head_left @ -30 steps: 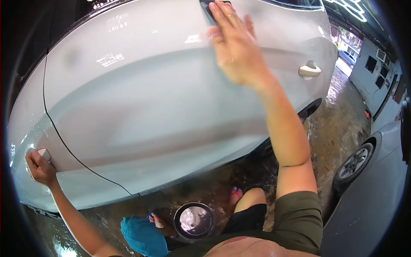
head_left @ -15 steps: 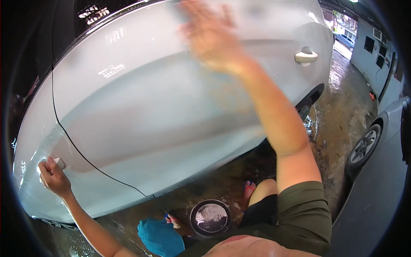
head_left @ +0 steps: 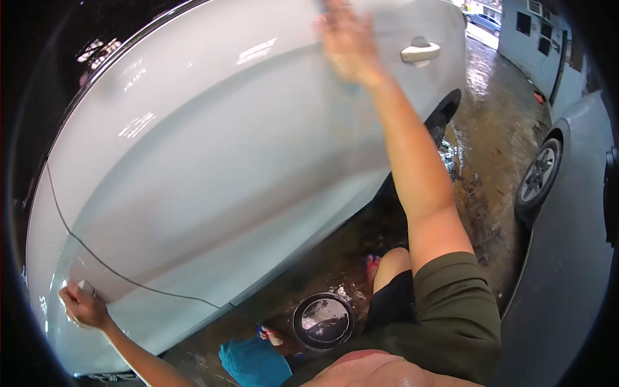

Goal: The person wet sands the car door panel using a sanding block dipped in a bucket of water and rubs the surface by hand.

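Note:
A wet silver-white car (head_left: 213,155) fills the left and middle of the view, its side facing me. My left hand (head_left: 85,306) is at the lower left, its fingers curled round a door handle (head_left: 87,288). My right arm reaches far up across the car's side. At its end my right hand (head_left: 348,42) is against the upper door panel, left of another door handle (head_left: 420,53). Motion smears its fingers, and I cannot make out whether anything is under them.
A round dark bucket of water (head_left: 324,320) stands on the wet floor (head_left: 480,138) by my feet, beside a blue cloth (head_left: 255,362). A second grey car (head_left: 561,258) is close on the right, and a pale wall (head_left: 525,48) stands beyond it.
My view has shifted, so the car's panels sit differently in it. My right hand has moved along the upper panel, closer to the right door handle. My left hand stays at its handle.

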Demonstrator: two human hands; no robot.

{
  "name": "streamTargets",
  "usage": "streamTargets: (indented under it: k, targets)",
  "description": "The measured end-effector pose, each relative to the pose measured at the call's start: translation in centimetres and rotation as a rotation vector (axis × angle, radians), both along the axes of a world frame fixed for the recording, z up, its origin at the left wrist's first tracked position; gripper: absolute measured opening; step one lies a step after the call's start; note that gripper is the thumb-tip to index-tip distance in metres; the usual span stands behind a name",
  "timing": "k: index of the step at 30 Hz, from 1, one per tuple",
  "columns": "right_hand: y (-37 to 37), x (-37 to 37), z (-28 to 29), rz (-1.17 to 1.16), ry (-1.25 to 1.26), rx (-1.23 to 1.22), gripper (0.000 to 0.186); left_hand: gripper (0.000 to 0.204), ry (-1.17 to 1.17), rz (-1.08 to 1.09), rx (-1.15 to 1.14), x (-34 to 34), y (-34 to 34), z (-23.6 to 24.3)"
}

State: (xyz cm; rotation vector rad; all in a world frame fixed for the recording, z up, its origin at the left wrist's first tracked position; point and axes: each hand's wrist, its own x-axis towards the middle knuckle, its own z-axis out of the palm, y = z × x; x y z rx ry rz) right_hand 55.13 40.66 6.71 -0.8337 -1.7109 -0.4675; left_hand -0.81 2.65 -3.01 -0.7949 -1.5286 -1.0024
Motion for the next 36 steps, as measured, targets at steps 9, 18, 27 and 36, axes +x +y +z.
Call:
streamTargets:
  k: [9, 18, 27, 36]
  targets:
    - [-3.6, -4.6, -4.0, 0.013, 0.060, -0.033, 0.062, 0.032, 0.121, 0.075, -0.011, -1.2, -1.2, 0.1]
    - [-1.4, -4.9, -5.4, -0.012, 0.136, 0.121, 0.063, 0.029, 0.193, 0.139, 0.036, 0.0, -1.9, 0.9]
    - [-0.5, -1.4, -6.2, -0.134, 0.109, 0.045, 0.063, 0.032, -0.063, -0.019, 0.022, 2.8, -0.4, 1.6]
    - [0.6, 1.9, -6.4, -0.109, 0.329, -0.036, 0.060, 0.034, 0.122, 0.029, 0.056, 1.5, 0.2, 0.9]
